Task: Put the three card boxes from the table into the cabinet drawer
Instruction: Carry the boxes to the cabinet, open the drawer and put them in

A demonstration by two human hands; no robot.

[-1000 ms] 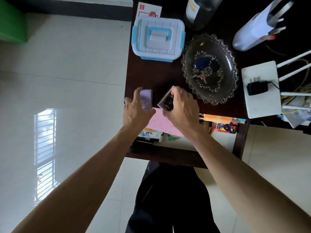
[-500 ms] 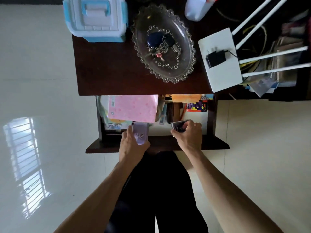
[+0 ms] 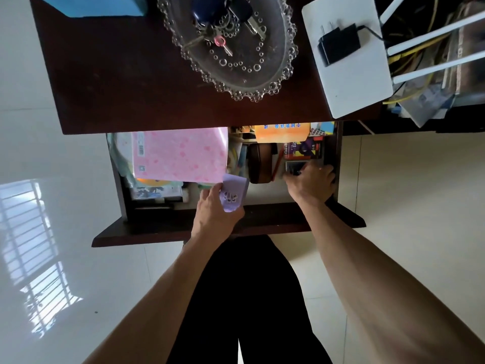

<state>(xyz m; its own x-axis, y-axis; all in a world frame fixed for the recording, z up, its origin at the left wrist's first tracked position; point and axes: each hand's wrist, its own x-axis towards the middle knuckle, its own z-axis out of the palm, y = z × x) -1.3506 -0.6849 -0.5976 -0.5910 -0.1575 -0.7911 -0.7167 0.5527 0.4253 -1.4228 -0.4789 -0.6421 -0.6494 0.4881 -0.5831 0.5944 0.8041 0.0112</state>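
The cabinet drawer (image 3: 236,222) stands pulled out below the dark table top (image 3: 126,82). My left hand (image 3: 215,214) holds a purple card box (image 3: 235,191) above the drawer's front middle, just under a pink booklet (image 3: 181,156). My right hand (image 3: 312,182) reaches into the drawer's right side, fingers closed around a dark card box (image 3: 295,166) that lies low among the contents. A purple and red box (image 3: 303,149) lies just behind it in the drawer; whether it is a card box I cannot tell.
The drawer also holds an orange packet (image 3: 282,131), a brown round object (image 3: 259,164) and papers at the left. On the table stand a glass dish (image 3: 278,74) with keys, a white router (image 3: 349,82) with a black plug and a blue-white box (image 3: 105,6).
Both hands moved from the table edge down to the drawer. The right hand carried the dark box into the drawer's right side; the left hand still holds the purple box over the drawer.
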